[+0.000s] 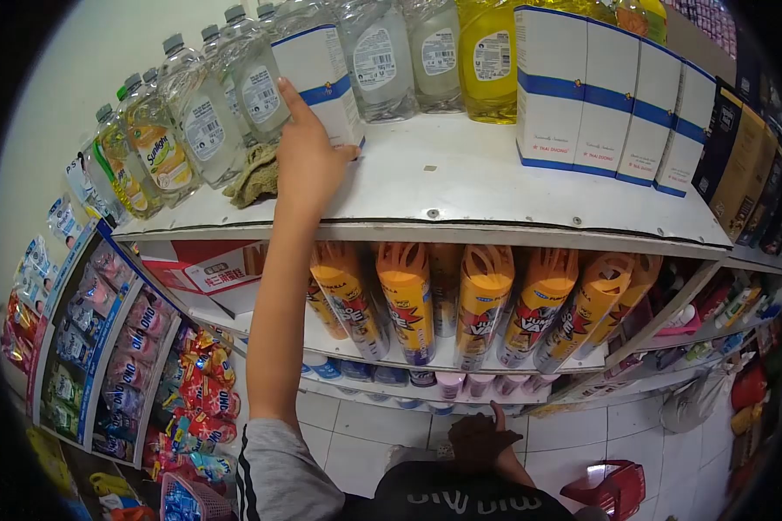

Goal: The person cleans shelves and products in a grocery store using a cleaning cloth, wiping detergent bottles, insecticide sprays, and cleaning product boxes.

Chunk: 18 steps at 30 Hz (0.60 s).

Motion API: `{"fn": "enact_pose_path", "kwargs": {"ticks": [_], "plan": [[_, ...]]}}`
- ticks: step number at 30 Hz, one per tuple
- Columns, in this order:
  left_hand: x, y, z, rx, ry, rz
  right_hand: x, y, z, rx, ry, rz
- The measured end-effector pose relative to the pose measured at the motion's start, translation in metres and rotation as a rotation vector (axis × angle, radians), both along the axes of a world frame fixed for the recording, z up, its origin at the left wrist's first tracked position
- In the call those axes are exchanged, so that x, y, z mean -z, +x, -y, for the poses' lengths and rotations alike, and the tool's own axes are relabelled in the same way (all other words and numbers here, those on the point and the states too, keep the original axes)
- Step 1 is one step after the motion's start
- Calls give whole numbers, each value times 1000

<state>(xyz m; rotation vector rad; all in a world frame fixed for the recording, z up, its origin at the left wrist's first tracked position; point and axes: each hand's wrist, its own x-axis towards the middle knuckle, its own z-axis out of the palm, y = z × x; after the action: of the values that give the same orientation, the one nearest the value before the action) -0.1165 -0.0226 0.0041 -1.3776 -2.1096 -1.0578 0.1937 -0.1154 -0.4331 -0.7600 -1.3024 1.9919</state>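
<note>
Dial: centre of the head view, 12 o'clock pointing away from the person.
Held box: white carton with a blue band (313, 65), at 11 o'clock, standing near-upright before clear bottles (375, 65).
Left hand: (311, 156) at 11 o'clock, grasping the carton low down, thumb on its 3 o'clock side; index finger extended along its face.
Right hand: (504, 453) at 5 o'clock, near the torso, closed around a dark brown cloth (472, 438); exact finger grip hidden.
Box row: four similar cartons (552, 104) side by side at 2 o'clock, well apart from the held one.
Shelf top: (460, 165) white, bare stretch between held box and row.
Olive cloth: (256, 178) crumpled at 10 o'clock, just beside the left wrist.
Step in hand (judged): handling one carton, probably arranging or wiping; picking up versus setting down cannot be told. Base contact with shelf unclear.
Next move (judged): calls for a steady, level grip on the carton, clear of the bottles behind; any wiping would fall to the right hand.
</note>
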Motion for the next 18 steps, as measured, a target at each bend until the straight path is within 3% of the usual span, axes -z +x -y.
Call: {"fn": "enact_pose_path", "kwargs": {"ticks": [1,2,3,5,8,10,14,17,18], "plan": [[1,0,0,-3,-3,16,-14,4,3,-20,445,348],[1,2,-1,-2,-10,30,-20,5,7,13,582,500],[4,9,1,-104,58,-117,-25,6,11,51,710,658],[10,28,8,-299,219,-405,-29,10,10,197,487,570],[-9,62,12,143,255,-375,-75,19,10,270,548,447],[-21,91,-2,608,204,-95,-68,23,7,220,533,445],[-19,131,-64,664,309,33,-75,23,10,107,567,325],[-23,141,-88,777,149,336,-71,25,21,54,377,260],[-22,143,-90,808,145,323,-70,27,22,89,375,303]]}}
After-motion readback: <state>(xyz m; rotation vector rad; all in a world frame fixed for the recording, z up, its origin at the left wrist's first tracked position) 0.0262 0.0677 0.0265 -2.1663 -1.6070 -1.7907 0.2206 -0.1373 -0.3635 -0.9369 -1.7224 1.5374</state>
